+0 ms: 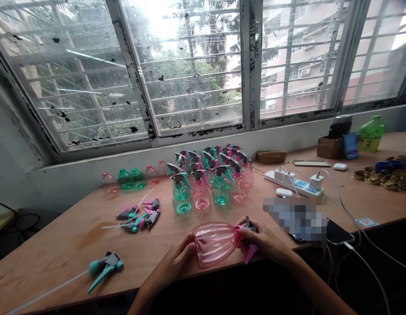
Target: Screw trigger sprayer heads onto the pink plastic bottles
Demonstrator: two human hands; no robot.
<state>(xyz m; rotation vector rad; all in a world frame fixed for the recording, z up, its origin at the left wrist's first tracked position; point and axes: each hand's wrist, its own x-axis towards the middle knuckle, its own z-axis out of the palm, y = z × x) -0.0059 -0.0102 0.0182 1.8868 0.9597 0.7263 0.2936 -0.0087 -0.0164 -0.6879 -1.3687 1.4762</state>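
Observation:
A clear pink spray bottle point(214, 245) lies sideways in the air just above the table's front edge, between my two hands. My left hand point(181, 258) grips its base end. At the neck, my right hand point(260, 238) is closed around the grey and pink spray head point(251, 225), whose pink trigger hangs below the fingers. A loose teal and grey spray head point(106, 267) with a long tube rests at the front left. Beyond it is a pile of pink, grey and teal spray heads point(140, 218).
Green and pink bottles with spray heads point(221, 188) stand grouped near the wall. Bottles without heads point(134, 178) line the wall to their left. A power strip point(295, 183) with chargers and cables, a phone point(340, 232) and a brown box point(329, 146) occupy the right side.

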